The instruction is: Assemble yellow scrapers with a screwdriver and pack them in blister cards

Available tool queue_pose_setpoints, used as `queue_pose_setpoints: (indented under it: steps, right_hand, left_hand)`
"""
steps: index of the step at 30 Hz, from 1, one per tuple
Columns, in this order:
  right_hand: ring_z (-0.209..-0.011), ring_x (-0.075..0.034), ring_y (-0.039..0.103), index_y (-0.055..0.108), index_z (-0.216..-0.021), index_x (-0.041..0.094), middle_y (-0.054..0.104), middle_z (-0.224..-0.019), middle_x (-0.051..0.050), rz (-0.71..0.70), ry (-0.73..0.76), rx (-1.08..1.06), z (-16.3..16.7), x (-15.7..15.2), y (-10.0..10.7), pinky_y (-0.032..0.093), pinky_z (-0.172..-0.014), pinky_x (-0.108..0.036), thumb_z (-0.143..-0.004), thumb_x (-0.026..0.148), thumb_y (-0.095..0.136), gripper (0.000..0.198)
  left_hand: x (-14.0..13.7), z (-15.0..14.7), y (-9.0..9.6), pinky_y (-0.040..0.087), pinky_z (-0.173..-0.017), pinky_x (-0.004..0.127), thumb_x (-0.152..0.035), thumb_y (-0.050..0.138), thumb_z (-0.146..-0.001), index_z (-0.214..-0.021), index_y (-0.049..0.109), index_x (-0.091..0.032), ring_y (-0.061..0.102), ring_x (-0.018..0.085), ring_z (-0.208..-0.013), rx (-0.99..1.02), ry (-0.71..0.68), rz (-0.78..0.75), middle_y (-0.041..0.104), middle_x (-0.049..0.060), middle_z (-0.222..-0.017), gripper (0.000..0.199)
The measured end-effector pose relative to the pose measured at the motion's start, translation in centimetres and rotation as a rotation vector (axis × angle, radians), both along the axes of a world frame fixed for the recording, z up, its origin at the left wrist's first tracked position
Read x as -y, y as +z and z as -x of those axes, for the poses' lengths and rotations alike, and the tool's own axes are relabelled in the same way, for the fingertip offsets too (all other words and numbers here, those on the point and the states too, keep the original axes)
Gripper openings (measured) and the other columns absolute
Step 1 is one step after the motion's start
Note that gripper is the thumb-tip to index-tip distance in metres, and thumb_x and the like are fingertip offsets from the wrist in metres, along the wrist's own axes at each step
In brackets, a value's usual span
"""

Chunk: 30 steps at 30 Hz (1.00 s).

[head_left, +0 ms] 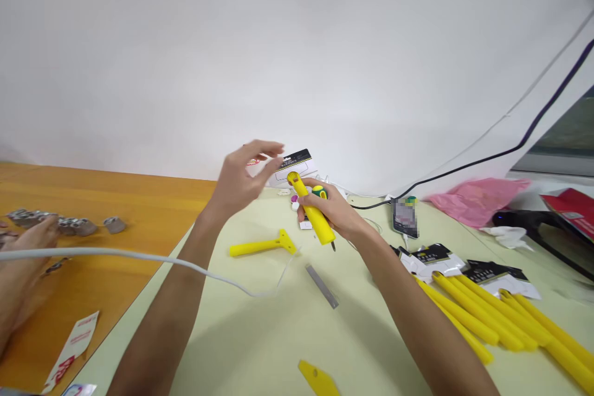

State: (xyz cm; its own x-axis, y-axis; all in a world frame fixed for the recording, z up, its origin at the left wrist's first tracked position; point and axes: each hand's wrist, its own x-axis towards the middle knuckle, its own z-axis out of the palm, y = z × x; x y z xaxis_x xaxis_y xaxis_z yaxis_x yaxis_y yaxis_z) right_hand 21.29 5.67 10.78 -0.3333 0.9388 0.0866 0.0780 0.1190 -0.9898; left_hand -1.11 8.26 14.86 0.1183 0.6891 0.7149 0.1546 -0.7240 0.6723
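My right hand (341,210) is closed around a yellow plastic handle (318,223), tilted with its holed end up and to the left. A green-and-yellow knob (319,192), apparently a screwdriver's handle, shows between the same fingers, and a dark tip pokes out below. Just left of the handle's upper end, my left hand (244,173) is raised with thumb and fingers apart, and nothing shows between them. Below lie a yellow scraper (260,246) with a T-shaped head, a flat grey metal blade (322,286) and a loose yellow plate (318,377).
Several yellow handles (492,309) lie at right by black-and-white packets (436,258). Behind them are a phone (405,218) and a pink bag (480,200). A white cable (185,269) crosses in front. Another person's hand (34,241) touches metal parts (77,225) at left.
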Motion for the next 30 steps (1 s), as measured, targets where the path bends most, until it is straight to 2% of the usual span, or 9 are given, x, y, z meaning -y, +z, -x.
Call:
queue_pose_setpoints:
  steps: [3, 5, 9, 13, 17, 20, 24, 28, 30]
  right_hand:
    - [-0.069, -0.022, 0.068, 0.064, -0.144, 0.027, 0.079, -0.076, -0.001, -0.130, -0.097, 0.072, 0.4, 0.2, 0.1, 0.049, -0.058, -0.030, -0.092, 0.044, 0.076, 0.056]
    - [-0.077, -0.024, 0.073, 0.063, -0.150, 0.027, 0.080, -0.083, -0.002, -0.299, -0.196, 0.135, 0.7, 0.3, -0.1, 0.055, -0.067, -0.033, -0.092, 0.045, 0.078, 0.062]
    - [-0.075, -0.024, 0.072, 0.063, -0.157, 0.026, 0.078, -0.087, -0.003, -0.636, -0.391, 0.391, 1.1, -0.3, -1.2, 0.055, -0.077, -0.036, -0.097, 0.051, 0.075, 0.066]
    - [-0.087, -0.027, 0.073, 0.059, -0.162, 0.027, 0.080, -0.110, -0.011, -0.807, -0.445, 0.625, 1.4, -1.4, -2.5, 0.052, -0.079, -0.036, -0.105, 0.052, 0.065, 0.062]
    - [-0.092, -0.028, 0.072, 0.047, -0.171, 0.025, 0.078, -0.112, -0.013, -0.827, -0.401, 0.789, 1.3, -1.0, -2.1, 0.048, -0.077, -0.034, -0.112, 0.051, 0.053, 0.064]
    - [-0.090, -0.027, 0.071, 0.038, -0.175, 0.026, 0.079, -0.111, -0.010, -0.799, -0.334, 0.880, 0.3, 0.4, -0.8, 0.045, -0.076, -0.033, -0.110, 0.051, 0.057, 0.073]
    - [-0.083, -0.024, 0.065, 0.029, -0.179, 0.026, 0.079, -0.101, -0.007, -0.707, -0.278, 1.042, -2.4, 4.0, -0.4, 0.042, -0.075, -0.032, -0.109, 0.043, 0.053, 0.076]
    - [-0.082, -0.023, 0.064, 0.034, -0.177, 0.030, 0.079, -0.104, -0.007, -0.533, -0.172, 1.229, -6.1, 10.3, -2.4, 0.039, -0.072, -0.032, -0.105, 0.034, 0.053, 0.074]
    - [-0.078, -0.023, 0.064, 0.040, -0.175, 0.032, 0.079, -0.100, -0.007, -0.415, -0.142, 1.317, -7.9, 13.6, -3.8, 0.036, -0.068, -0.032, -0.103, 0.031, 0.055, 0.074]
  left_hand:
    - [-0.2, -1.2, -0.8, 0.053, -0.111, 0.045, -0.035, 0.084, -0.092, -0.111, 0.085, -0.025, 0.069, 0.031, -0.122, -0.154, -0.045, -0.068, 0.079, 0.010, -0.124, 0.020]
    - [-0.4, -2.0, -1.3, 0.054, -0.108, 0.044, -0.035, 0.079, -0.096, -0.115, 0.084, -0.026, 0.069, 0.031, -0.123, -0.129, -0.024, -0.078, 0.077, 0.010, -0.129, 0.021]
    - [0.0, -2.9, -1.5, 0.059, -0.099, 0.041, -0.039, 0.088, -0.089, -0.128, 0.078, -0.027, 0.073, 0.032, -0.120, 0.012, -0.054, 0.082, 0.077, 0.010, -0.131, 0.042]
    - [0.2, -3.3, -1.6, 0.060, -0.095, 0.041, -0.041, 0.096, -0.080, -0.106, 0.079, -0.021, 0.077, 0.031, -0.103, 0.080, -0.070, 0.194, 0.081, 0.010, -0.107, 0.037]
    - [-0.4, -3.3, -1.8, 0.062, -0.083, 0.039, -0.044, 0.094, -0.081, -0.102, 0.078, -0.019, 0.076, 0.031, -0.099, 0.189, -0.010, 0.235, 0.081, 0.009, -0.101, 0.037]
    - [-0.8, -2.8, -1.6, 0.062, -0.077, 0.035, -0.043, 0.097, -0.074, -0.108, 0.078, -0.020, 0.077, 0.032, -0.104, 0.283, -0.084, 0.339, 0.082, 0.009, -0.107, 0.046]
    - [-1.6, -2.7, -2.3, 0.059, -0.073, 0.031, -0.042, 0.102, -0.066, -0.104, 0.083, -0.017, 0.077, 0.031, -0.097, 0.042, -0.251, 0.491, 0.082, 0.012, -0.103, 0.050]
    - [-1.4, -5.8, -6.0, 0.060, -0.071, 0.033, -0.043, 0.104, -0.059, -0.111, 0.086, -0.023, 0.079, 0.032, -0.088, -0.255, -0.467, 0.494, 0.084, 0.012, -0.098, 0.059]
    - [-0.7, -8.2, -8.6, 0.058, -0.064, 0.032, -0.048, 0.103, -0.058, -0.099, 0.086, -0.026, 0.078, 0.029, -0.076, -0.304, -0.548, 0.384, 0.082, 0.009, -0.084, 0.050]
